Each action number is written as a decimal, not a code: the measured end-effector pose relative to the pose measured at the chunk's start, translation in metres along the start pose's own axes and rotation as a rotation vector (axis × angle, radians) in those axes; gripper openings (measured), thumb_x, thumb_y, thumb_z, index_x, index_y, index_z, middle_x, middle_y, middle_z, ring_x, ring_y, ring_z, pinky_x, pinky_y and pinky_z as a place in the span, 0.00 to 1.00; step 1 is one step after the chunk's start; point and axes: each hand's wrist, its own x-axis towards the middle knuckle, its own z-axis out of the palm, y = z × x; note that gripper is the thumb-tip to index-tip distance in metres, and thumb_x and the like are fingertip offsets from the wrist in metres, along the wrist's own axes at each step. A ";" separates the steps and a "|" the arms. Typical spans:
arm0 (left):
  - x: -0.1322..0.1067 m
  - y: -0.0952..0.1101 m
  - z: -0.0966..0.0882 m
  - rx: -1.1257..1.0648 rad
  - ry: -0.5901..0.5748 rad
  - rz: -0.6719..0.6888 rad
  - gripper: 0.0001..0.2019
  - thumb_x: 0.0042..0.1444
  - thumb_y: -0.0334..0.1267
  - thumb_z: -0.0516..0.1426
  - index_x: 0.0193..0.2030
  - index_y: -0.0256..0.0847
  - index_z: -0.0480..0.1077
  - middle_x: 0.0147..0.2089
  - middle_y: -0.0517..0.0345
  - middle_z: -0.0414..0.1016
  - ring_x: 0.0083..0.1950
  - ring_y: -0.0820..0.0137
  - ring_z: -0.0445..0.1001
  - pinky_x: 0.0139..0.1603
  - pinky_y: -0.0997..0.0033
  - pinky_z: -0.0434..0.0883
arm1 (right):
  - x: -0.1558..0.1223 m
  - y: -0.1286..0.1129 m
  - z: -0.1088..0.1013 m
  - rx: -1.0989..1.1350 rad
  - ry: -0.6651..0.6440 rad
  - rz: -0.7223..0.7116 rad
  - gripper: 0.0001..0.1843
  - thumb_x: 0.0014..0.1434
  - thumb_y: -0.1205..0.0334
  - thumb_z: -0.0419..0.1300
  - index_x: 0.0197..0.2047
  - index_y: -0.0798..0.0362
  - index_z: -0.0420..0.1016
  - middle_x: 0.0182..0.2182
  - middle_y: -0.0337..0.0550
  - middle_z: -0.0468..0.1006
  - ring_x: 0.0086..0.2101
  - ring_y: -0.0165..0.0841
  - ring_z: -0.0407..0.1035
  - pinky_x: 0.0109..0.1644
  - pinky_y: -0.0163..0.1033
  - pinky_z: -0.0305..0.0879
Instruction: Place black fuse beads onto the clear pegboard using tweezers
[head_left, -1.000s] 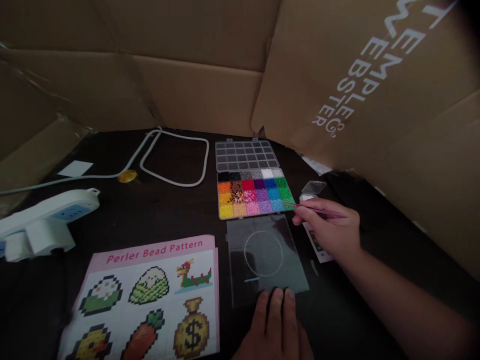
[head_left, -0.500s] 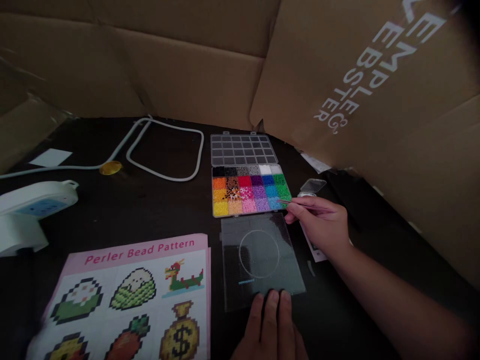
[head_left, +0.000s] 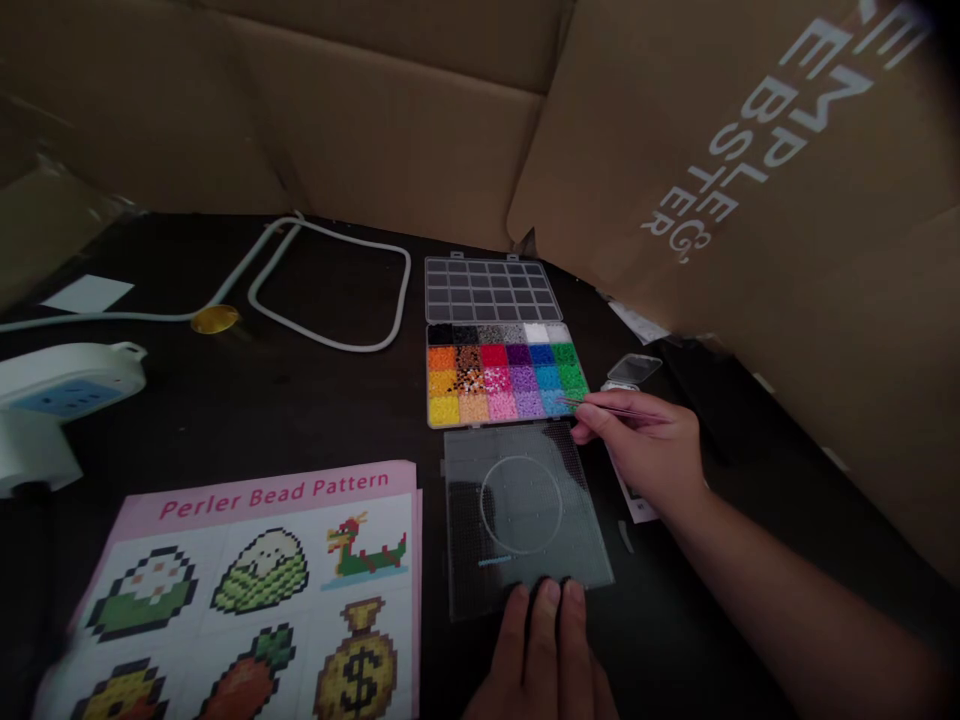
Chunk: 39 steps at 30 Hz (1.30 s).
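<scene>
My right hand [head_left: 651, 440] is closed on a pair of tweezers [head_left: 611, 408], whose tips reach into the light blue compartment of the bead box [head_left: 517, 380]. Whether a bead sits between the tips is too small to tell. The box lies open, its divided compartments full of coloured beads. Just in front of it is a clear pegboard [head_left: 525, 585] with a circle outline. A short row of light blue beads [head_left: 495, 561] stands near its lower left. My left hand [head_left: 544, 650] lies with fingers stretched out on the pegboard's front edge.
A pattern sheet titled Perler Bead Pattern [head_left: 270, 500] lies at the left front. Behind it are a white power strip [head_left: 75, 390], a looped grey cable [head_left: 330, 345] and a yellow disc [head_left: 215, 319]. A small lidded case [head_left: 634, 370] stands right of the box. Cardboard walls [head_left: 405, 130] enclose the table.
The view has shifted slightly. The tweezer tips stay at the light blue compartment, and my left hand remains on the pegboard's edge.
</scene>
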 end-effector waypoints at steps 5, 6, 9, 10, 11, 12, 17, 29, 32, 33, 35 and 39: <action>0.001 -0.001 0.000 -0.014 0.002 -0.004 0.10 0.60 0.41 0.60 0.41 0.35 0.71 0.47 0.48 0.80 0.46 0.62 0.79 0.49 0.60 0.72 | 0.000 0.002 -0.001 0.000 -0.012 0.010 0.05 0.50 0.63 0.71 0.33 0.53 0.83 0.21 0.40 0.81 0.22 0.31 0.77 0.27 0.34 0.79; 0.001 -0.001 -0.001 -0.015 0.000 0.000 0.11 0.60 0.42 0.60 0.42 0.35 0.71 0.47 0.48 0.80 0.46 0.62 0.79 0.48 0.61 0.72 | 0.001 0.003 -0.001 0.007 -0.013 0.012 0.05 0.50 0.63 0.71 0.33 0.53 0.83 0.21 0.40 0.81 0.22 0.32 0.77 0.27 0.34 0.79; 0.002 -0.002 -0.003 -0.012 -0.016 0.004 0.11 0.59 0.42 0.60 0.42 0.35 0.71 0.48 0.49 0.80 0.46 0.63 0.79 0.47 0.63 0.74 | 0.001 0.005 -0.001 0.018 -0.018 0.015 0.05 0.51 0.64 0.71 0.33 0.53 0.83 0.21 0.40 0.81 0.22 0.31 0.77 0.28 0.34 0.79; 0.003 -0.002 -0.003 -0.011 -0.017 0.001 0.11 0.60 0.42 0.60 0.42 0.35 0.71 0.47 0.49 0.81 0.45 0.63 0.79 0.46 0.63 0.74 | 0.001 0.005 -0.001 0.019 -0.020 0.014 0.05 0.51 0.64 0.71 0.33 0.52 0.83 0.21 0.39 0.81 0.22 0.30 0.77 0.28 0.33 0.79; 0.003 -0.002 -0.003 -0.010 -0.018 0.003 0.11 0.60 0.41 0.60 0.42 0.35 0.71 0.47 0.49 0.81 0.45 0.63 0.79 0.46 0.63 0.74 | 0.001 0.005 -0.001 0.021 -0.022 0.013 0.05 0.51 0.64 0.71 0.33 0.52 0.83 0.21 0.39 0.81 0.22 0.30 0.77 0.28 0.33 0.79; 0.003 -0.002 -0.003 -0.010 -0.020 0.002 0.10 0.60 0.40 0.59 0.42 0.34 0.71 0.47 0.49 0.81 0.45 0.63 0.79 0.46 0.62 0.74 | 0.000 0.005 -0.001 0.021 -0.021 0.012 0.05 0.51 0.64 0.71 0.33 0.52 0.83 0.21 0.39 0.81 0.22 0.30 0.77 0.28 0.32 0.79; 0.003 0.000 -0.002 -0.003 0.008 -0.015 0.08 0.62 0.37 0.57 0.42 0.34 0.71 0.46 0.50 0.81 0.45 0.63 0.79 0.48 0.60 0.72 | 0.000 0.006 -0.001 0.019 -0.018 0.014 0.04 0.51 0.64 0.71 0.33 0.51 0.83 0.22 0.39 0.81 0.22 0.29 0.77 0.28 0.30 0.78; 0.002 0.000 -0.001 -0.008 0.003 -0.010 0.07 0.62 0.36 0.56 0.43 0.34 0.71 0.47 0.49 0.80 0.46 0.63 0.79 0.51 0.58 0.70 | 0.001 0.007 -0.001 0.034 -0.040 0.026 0.04 0.51 0.64 0.71 0.33 0.50 0.83 0.21 0.38 0.81 0.22 0.28 0.77 0.29 0.30 0.78; 0.003 -0.001 -0.002 -0.001 -0.002 -0.007 0.08 0.62 0.37 0.57 0.43 0.34 0.70 0.46 0.50 0.81 0.45 0.63 0.79 0.49 0.59 0.71 | 0.002 0.006 -0.001 0.028 -0.034 0.031 0.04 0.51 0.64 0.71 0.33 0.50 0.83 0.21 0.38 0.81 0.22 0.28 0.77 0.28 0.29 0.78; 0.004 -0.001 -0.002 -0.004 -0.002 -0.009 0.08 0.62 0.37 0.57 0.42 0.34 0.70 0.46 0.50 0.81 0.45 0.63 0.80 0.48 0.60 0.72 | 0.002 0.006 -0.001 0.027 -0.028 0.031 0.04 0.51 0.64 0.71 0.33 0.51 0.83 0.21 0.38 0.81 0.22 0.28 0.77 0.28 0.29 0.77; 0.005 -0.001 -0.002 -0.007 0.011 -0.017 0.08 0.62 0.38 0.57 0.41 0.34 0.70 0.45 0.51 0.81 0.44 0.63 0.80 0.46 0.61 0.73 | 0.001 0.005 -0.001 0.025 -0.016 0.036 0.05 0.51 0.64 0.71 0.33 0.51 0.83 0.21 0.38 0.81 0.21 0.28 0.76 0.28 0.30 0.77; 0.006 -0.001 -0.001 -0.011 0.036 -0.032 0.07 0.62 0.37 0.57 0.40 0.34 0.70 0.43 0.51 0.81 0.43 0.63 0.80 0.44 0.62 0.74 | 0.000 0.004 -0.002 0.027 -0.023 0.065 0.05 0.51 0.63 0.71 0.33 0.51 0.83 0.21 0.39 0.81 0.21 0.28 0.77 0.28 0.30 0.78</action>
